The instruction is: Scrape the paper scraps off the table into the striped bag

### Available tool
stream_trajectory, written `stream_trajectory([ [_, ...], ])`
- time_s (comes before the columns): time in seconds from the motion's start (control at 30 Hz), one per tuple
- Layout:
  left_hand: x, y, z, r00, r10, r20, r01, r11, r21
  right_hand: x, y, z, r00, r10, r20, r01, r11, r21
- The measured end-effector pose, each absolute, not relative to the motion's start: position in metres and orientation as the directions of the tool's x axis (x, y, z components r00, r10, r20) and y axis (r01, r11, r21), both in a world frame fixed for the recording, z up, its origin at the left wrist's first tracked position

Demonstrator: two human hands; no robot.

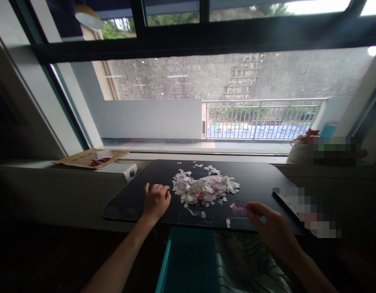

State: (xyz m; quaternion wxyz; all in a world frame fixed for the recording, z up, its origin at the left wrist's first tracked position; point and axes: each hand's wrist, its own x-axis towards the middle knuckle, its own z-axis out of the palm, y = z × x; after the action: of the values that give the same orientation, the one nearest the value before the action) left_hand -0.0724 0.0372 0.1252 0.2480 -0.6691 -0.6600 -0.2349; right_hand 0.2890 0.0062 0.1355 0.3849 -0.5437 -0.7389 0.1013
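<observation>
A heap of small cut white and pinkish paper pieces lies on the black tabletop. Left of the heap, my left hand rests on the table with its fingers curled in; whatever may be inside them is hidden. My right hand is at the front right, thumb and fingers pinched at the edge of a clear round plastic piece with a reddish rim. A few paper bits show at that round piece. Loose scraps, among them a white paper square, lie near the front edge.
On the sill at left are a brown paper envelope, red-handled scissors and a white radiator. A blurred-out flat item lies at the table's right edge. A white pot-like object stands at right. The window is ahead.
</observation>
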Motion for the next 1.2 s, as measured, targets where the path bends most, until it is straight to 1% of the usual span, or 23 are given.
stream_trajectory([
  [0.23,-0.074,0.036,0.125,0.025,0.764,0.645,1.0,-0.012,-0.025,0.299,-0.003,0.127,-0.1,0.899,0.427,0.702,0.367,-0.61],
  [0.53,-0.075,0.037,0.125,0.034,0.755,0.655,0.999,-0.017,-0.032,0.308,-0.005,0.119,-0.115,0.887,0.447,0.695,0.393,-0.602],
  [0.73,-0.075,0.038,0.125,0.038,0.753,0.657,0.999,-0.02,-0.034,0.311,-0.015,0.123,-0.131,0.888,0.441,0.685,0.402,-0.608],
  [0.83,-0.075,0.038,0.124,0.036,0.752,0.658,0.999,-0.02,-0.032,0.313,-0.009,0.129,-0.096,0.885,0.456,0.693,0.388,-0.607],
  [0.93,-0.075,0.037,0.124,0.041,0.75,0.66,0.999,-0.025,-0.034,0.314,0.011,0.133,-0.018,0.883,0.468,0.707,0.342,-0.619],
  [1.07,-0.076,0.037,0.124,0.047,0.747,0.663,0.999,-0.03,-0.037,0.31,0.038,0.133,0.033,0.907,0.419,0.71,0.274,-0.648],
  [1.13,-0.076,0.037,0.125,0.045,0.747,0.663,0.999,-0.027,-0.037,0.307,0.042,0.132,0.011,0.923,0.384,0.708,0.264,-0.655],
  [1.2,-0.076,0.037,0.125,0.044,0.75,0.66,0.999,-0.025,-0.038,0.305,0.04,0.13,-0.04,0.931,0.362,0.692,0.287,-0.663],
])
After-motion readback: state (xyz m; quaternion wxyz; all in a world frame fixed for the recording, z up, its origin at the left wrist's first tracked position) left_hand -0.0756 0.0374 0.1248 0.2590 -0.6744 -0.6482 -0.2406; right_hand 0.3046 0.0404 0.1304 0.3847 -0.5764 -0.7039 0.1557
